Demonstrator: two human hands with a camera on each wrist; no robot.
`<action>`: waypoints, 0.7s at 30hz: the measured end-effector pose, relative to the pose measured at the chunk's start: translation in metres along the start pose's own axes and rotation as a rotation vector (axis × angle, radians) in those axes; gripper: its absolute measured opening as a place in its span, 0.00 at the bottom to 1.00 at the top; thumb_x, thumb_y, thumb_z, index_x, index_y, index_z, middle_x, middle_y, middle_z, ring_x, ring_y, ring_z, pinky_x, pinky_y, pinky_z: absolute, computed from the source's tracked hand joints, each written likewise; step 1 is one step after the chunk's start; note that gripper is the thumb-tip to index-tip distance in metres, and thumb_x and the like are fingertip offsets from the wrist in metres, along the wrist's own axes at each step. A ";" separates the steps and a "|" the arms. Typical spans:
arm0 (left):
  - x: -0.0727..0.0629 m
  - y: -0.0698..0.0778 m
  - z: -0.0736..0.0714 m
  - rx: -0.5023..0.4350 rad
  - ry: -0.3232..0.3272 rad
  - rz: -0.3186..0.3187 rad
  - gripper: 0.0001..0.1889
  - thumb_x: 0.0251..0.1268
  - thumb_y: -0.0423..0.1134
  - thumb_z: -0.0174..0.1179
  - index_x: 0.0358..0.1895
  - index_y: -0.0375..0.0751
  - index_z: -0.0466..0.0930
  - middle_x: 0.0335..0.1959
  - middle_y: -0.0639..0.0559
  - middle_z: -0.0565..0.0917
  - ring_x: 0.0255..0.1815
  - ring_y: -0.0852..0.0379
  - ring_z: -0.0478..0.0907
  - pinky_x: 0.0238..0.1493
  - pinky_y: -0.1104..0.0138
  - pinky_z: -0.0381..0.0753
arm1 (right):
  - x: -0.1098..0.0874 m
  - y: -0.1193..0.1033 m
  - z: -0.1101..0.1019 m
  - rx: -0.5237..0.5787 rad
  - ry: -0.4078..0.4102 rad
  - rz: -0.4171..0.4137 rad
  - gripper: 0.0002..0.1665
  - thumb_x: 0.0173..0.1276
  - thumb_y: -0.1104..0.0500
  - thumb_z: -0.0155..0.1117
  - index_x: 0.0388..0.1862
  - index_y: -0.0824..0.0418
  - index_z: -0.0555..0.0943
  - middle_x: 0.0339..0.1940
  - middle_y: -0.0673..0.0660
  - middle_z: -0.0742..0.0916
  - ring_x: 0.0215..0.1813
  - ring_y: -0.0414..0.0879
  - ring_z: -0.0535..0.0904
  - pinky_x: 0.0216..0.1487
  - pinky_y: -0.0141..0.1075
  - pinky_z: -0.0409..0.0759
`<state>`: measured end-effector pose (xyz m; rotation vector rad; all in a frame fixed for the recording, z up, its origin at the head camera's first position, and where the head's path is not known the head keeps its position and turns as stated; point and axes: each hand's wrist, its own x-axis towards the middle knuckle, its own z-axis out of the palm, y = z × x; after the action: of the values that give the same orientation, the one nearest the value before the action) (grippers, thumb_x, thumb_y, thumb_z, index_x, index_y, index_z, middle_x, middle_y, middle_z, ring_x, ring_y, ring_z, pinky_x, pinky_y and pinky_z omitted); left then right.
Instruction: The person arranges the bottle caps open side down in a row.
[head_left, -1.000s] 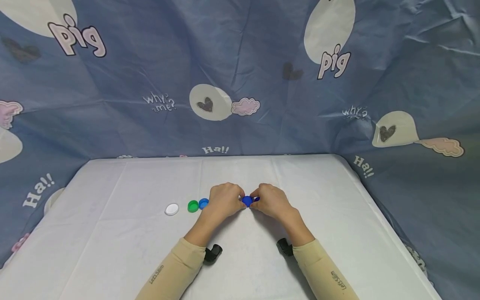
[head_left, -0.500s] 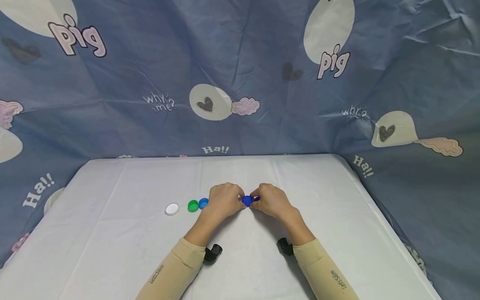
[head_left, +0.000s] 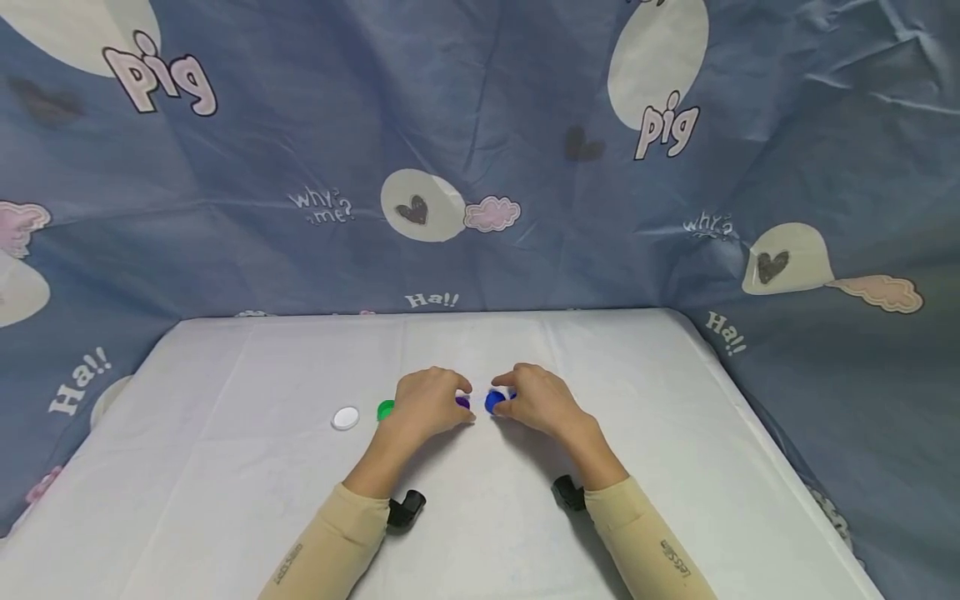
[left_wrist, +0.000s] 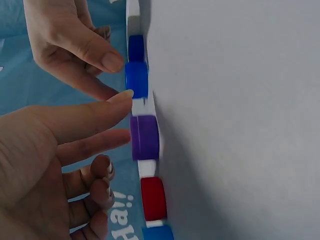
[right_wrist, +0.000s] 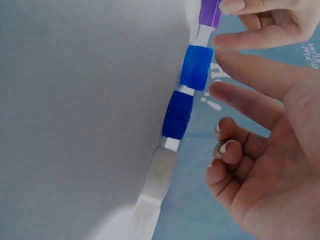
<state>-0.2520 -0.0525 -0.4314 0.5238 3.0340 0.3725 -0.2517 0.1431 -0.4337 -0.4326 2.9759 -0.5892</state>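
Note:
My left hand [head_left: 429, 404] is by a purple bottle cap [left_wrist: 145, 137], thumb and index finger parted at its side. My right hand [head_left: 543, 402] stays beside a blue bottle cap [right_wrist: 196, 67], its thumb and index fingertips close to that cap's edge and spread apart. In the right wrist view its other fingers curl loosely. A darker blue cap [right_wrist: 178, 115] sits just beyond the blue one, mostly hidden behind my right hand in the head view. A red cap [left_wrist: 153, 198] and another blue cap [left_wrist: 158, 233] follow the purple one in the left wrist view.
Farther left on the white table [head_left: 225, 500] lie a green cap [head_left: 385, 409], partly covered by my left hand, and a white cap [head_left: 345, 418]. A whitish cap [right_wrist: 160, 175] stands past the dark blue one. A printed blue cloth [head_left: 525, 267] hangs behind.
My left hand has shifted left, off the blue cap, so the purple cap shows and the light blue one is hidden. My right hand's fingers have parted while the hand stays in place.

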 end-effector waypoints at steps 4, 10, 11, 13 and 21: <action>-0.003 -0.007 0.000 -0.009 0.000 -0.011 0.23 0.48 0.57 0.75 0.50 0.60 0.87 0.53 0.54 0.87 0.55 0.48 0.83 0.42 0.53 0.81 | 0.002 -0.005 0.000 0.013 -0.011 -0.037 0.25 0.57 0.51 0.76 0.56 0.49 0.86 0.47 0.52 0.87 0.37 0.42 0.76 0.38 0.37 0.76; -0.007 -0.015 0.001 -0.020 0.013 -0.015 0.23 0.47 0.56 0.76 0.49 0.59 0.88 0.49 0.53 0.89 0.49 0.48 0.85 0.38 0.55 0.81 | 0.008 -0.018 0.004 0.034 -0.044 -0.069 0.26 0.57 0.49 0.76 0.56 0.48 0.86 0.49 0.52 0.87 0.39 0.41 0.77 0.39 0.36 0.76; -0.008 -0.016 0.001 -0.025 0.014 -0.015 0.23 0.46 0.56 0.76 0.49 0.58 0.88 0.46 0.54 0.89 0.47 0.50 0.85 0.37 0.56 0.80 | 0.009 -0.020 0.005 0.032 -0.046 -0.071 0.25 0.57 0.48 0.76 0.55 0.48 0.86 0.49 0.52 0.87 0.40 0.41 0.78 0.40 0.37 0.76; -0.009 -0.018 0.001 -0.028 0.015 -0.018 0.22 0.46 0.55 0.76 0.48 0.58 0.88 0.39 0.56 0.89 0.41 0.54 0.84 0.34 0.59 0.78 | 0.011 -0.023 0.006 0.023 -0.052 -0.076 0.25 0.56 0.49 0.76 0.55 0.48 0.87 0.48 0.52 0.87 0.42 0.42 0.79 0.42 0.38 0.77; -0.011 -0.023 0.001 -0.019 0.009 -0.013 0.18 0.48 0.53 0.76 0.46 0.59 0.89 0.29 0.62 0.85 0.32 0.60 0.78 0.29 0.63 0.73 | 0.014 -0.031 0.015 -0.020 -0.067 -0.129 0.23 0.56 0.50 0.77 0.52 0.50 0.88 0.41 0.52 0.86 0.45 0.46 0.81 0.45 0.42 0.79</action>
<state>-0.2497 -0.0772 -0.4380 0.5026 3.0373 0.4041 -0.2547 0.1060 -0.4362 -0.6372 2.9085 -0.5447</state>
